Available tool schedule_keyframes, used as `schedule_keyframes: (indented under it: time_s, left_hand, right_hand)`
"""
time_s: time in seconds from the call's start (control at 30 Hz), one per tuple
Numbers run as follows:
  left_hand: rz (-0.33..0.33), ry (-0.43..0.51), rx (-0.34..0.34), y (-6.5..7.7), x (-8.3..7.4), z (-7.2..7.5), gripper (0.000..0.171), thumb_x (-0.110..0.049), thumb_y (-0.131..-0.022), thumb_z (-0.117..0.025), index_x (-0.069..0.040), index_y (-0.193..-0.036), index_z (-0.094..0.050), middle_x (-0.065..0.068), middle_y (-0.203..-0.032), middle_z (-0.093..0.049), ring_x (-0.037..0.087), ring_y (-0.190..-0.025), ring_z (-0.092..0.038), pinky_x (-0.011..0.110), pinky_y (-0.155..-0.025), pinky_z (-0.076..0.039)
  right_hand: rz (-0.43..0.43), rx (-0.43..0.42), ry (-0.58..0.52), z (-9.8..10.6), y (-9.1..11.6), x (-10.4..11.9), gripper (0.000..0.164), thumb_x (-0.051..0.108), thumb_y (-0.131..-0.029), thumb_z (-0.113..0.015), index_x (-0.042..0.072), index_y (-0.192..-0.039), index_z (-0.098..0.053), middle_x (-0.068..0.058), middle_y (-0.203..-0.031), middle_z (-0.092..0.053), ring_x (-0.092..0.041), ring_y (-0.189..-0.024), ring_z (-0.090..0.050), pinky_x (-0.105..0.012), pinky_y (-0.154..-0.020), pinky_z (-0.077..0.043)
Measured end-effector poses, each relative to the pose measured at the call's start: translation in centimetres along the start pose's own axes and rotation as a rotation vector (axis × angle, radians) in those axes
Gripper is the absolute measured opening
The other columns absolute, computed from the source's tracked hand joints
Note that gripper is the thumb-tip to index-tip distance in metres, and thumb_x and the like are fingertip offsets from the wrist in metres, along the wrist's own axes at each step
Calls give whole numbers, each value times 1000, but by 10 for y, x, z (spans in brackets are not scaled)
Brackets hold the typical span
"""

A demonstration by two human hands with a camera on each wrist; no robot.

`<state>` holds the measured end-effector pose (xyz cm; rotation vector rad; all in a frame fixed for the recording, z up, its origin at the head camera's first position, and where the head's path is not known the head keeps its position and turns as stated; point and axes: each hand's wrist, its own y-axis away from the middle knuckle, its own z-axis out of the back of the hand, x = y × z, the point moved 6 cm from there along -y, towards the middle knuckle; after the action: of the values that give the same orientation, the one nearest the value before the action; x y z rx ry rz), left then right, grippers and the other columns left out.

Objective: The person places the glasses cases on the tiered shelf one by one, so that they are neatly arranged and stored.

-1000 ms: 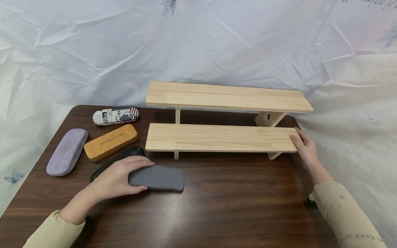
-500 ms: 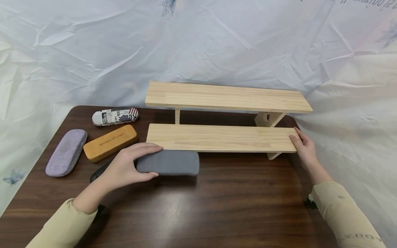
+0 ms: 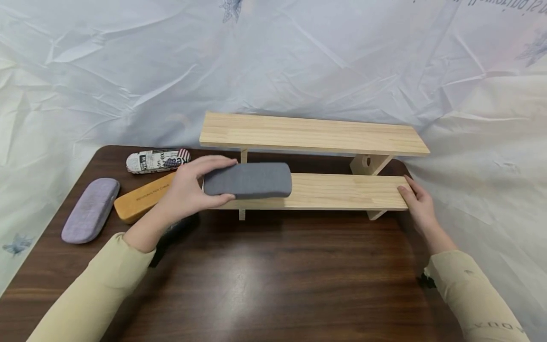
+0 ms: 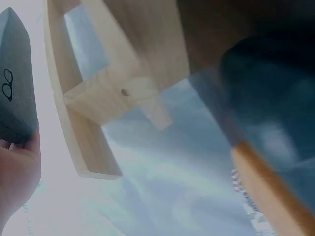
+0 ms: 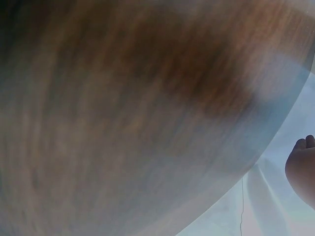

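Note:
My left hand (image 3: pixel 190 183) grips one end of a grey glasses case (image 3: pixel 252 180), thumb on the near side and fingers on the far side. The case overlaps the left part of the lower board in the head view. In the left wrist view, a small glasses drawing marks the grey case (image 4: pixel 17 78). At the right, my right hand (image 3: pixel 420 202) holds the end of the lower board of a two-tier wooden shelf (image 3: pixel 337 190), its thumb lying on top. In the right wrist view only part of the right hand (image 5: pixel 302 169) shows at the edge.
On the dark wooden table (image 3: pixel 273 280), left of the shelf, lie a lilac glasses case (image 3: pixel 91 210), a mustard-yellow case (image 3: pixel 143 197) and a newsprint-patterned case (image 3: pixel 155 160). A black case (image 3: pixel 181 228) is partly hidden under the left forearm. A whitish sheet (image 3: pixel 273 57) hangs behind.
My left hand has lifted the grey glasses case off the table and carried it up and rightward to the lower board. The right hand has stayed at the shelf's end.

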<state>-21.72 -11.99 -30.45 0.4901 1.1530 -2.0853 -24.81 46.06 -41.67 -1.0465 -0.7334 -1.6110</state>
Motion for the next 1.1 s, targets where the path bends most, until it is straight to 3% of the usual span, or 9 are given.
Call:
schedule_keyframes:
  time_s: [0.17,0.33,0.43,0.53,0.73,0.97,1.1]
  left_hand:
    - [22,-14,-18,-25,-1,2,67,-6,-70,-99,-6,-133,-74,14,-133,-74,28,-123,-68,11,-96,-46]
    - [70,-25,17,-50,-1,1,66,-10,-75,-97,-7,-136,-73,14,-137,-72,29,-127,-66,29,-97,-51]
    - [95,5,36,-64,1,0,65,-8,-77,-95,-5,-138,-71,15,-140,-71,31,-129,-65,40,-99,-52]
    - [87,28,42,-78,4,-1,67,-5,-77,-94,-2,-139,-70,17,-142,-69,32,-132,-63,44,-105,-52]
    - [77,2,78,-103,8,-3,65,-10,-79,-94,-4,-139,-70,15,-142,-70,31,-134,-63,45,-112,-50]
    - [115,-32,118,-128,19,-9,64,-16,-79,-93,-4,-138,-70,16,-141,-70,31,-132,-63,45,-114,-49]
    - [139,-44,146,-138,25,-17,67,-18,-80,-92,-4,-141,-69,17,-145,-68,33,-138,-59,45,-119,-45]
  right_hand:
    - [-12,4,-51,-1,-1,1,69,34,-109,-58,6,-167,-31,-17,-175,-26,1,-131,-47,1,-92,-39]
    - [-21,16,-136,0,-1,2,71,28,-108,-63,4,-166,-30,-11,-175,-29,7,-119,-50,0,-90,-41]
    - [-21,22,-186,2,0,2,72,25,-106,-66,1,-165,-31,-3,-168,-41,11,-108,-52,-1,-88,-43]
    - [-15,35,-220,3,0,3,73,22,-105,-68,-1,-164,-32,10,-149,-57,12,-102,-55,-2,-85,-46]
    - [-49,57,-305,4,0,2,73,17,-103,-71,1,-164,-34,26,-112,-62,10,-94,-59,-3,-78,-50]
    - [-78,61,-412,5,0,-1,67,11,-102,-71,10,-163,-43,26,-106,-68,9,-91,-64,-7,-76,-54]
    - [-82,56,-443,5,1,-2,67,8,-102,-71,9,-162,-43,24,-105,-71,8,-89,-66,-8,-75,-55]
